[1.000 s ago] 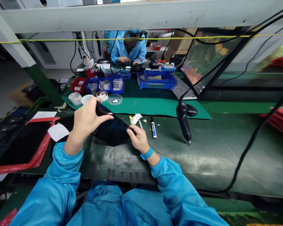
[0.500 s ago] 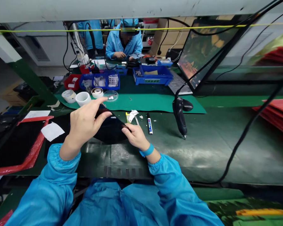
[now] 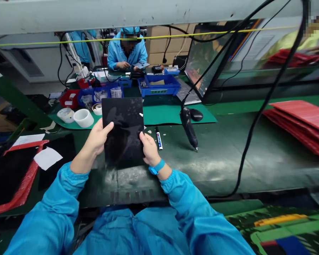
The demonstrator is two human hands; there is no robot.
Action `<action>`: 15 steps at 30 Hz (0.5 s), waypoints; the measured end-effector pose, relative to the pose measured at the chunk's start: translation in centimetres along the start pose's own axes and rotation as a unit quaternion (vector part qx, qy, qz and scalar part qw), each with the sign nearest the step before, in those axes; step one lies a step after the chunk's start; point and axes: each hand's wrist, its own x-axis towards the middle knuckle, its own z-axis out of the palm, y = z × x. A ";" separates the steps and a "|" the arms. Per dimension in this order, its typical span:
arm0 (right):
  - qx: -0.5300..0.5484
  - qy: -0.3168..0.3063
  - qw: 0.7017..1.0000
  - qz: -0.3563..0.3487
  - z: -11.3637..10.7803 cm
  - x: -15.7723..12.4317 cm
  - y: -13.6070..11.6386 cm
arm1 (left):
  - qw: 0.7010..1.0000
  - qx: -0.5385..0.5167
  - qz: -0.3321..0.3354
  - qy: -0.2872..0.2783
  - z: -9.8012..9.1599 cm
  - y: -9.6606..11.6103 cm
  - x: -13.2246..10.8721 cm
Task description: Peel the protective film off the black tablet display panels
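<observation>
A flat black glossy panel (image 3: 123, 138), like a tablet screen, is held up in front of me with smudges and reflections on its face. A small white tag sits near its upper right edge. My left hand (image 3: 98, 139) grips the left edge, thumb lying on the front. At the right edge, my right hand (image 3: 150, 147) pinches it with the thumb in front; the fingers behind are hidden. Just right of the panel lies a marker pen (image 3: 158, 138) on the green bench. Further right, a black electric screwdriver (image 3: 189, 128) hangs from its cable, tip down.
White tape rolls (image 3: 83, 118) and blue parts bins (image 3: 159, 85) stand at the back. A red-wrapped dark panel (image 3: 12, 173) and white paper (image 3: 48, 158) lie left. Red sheets (image 3: 305, 124) are stacked right. A black cable (image 3: 257, 120) crosses the right side. A co-worker (image 3: 127, 49) sits opposite.
The panel has turned from a steep edge-on tilt to face me. My left hand has moved down to its left edge, while my right hand keeps the right edge. The view has shifted right.
</observation>
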 end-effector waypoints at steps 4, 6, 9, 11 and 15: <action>0.103 0.023 0.994 0.043 0.0 0.5 -0.1 | 1.000 0.008 0.002 -0.007 0.9 0.3 -0.8; 0.120 0.024 0.991 0.060 -0.1 0.7 -0.2 | 0.999 0.032 0.002 -0.019 1.0 0.3 -1.0; 0.100 -0.008 0.991 0.085 -0.3 0.7 -0.3 | 0.998 0.047 -0.014 -0.029 1.1 0.0 -1.0; 0.088 -0.030 0.993 0.078 -0.5 0.6 -0.5 | 0.998 0.038 -0.035 -0.026 1.2 -0.1 -0.9; 0.091 -0.073 0.990 0.074 -0.9 0.0 -1.1 | 0.998 0.022 -0.058 -0.025 1.3 0.1 -0.8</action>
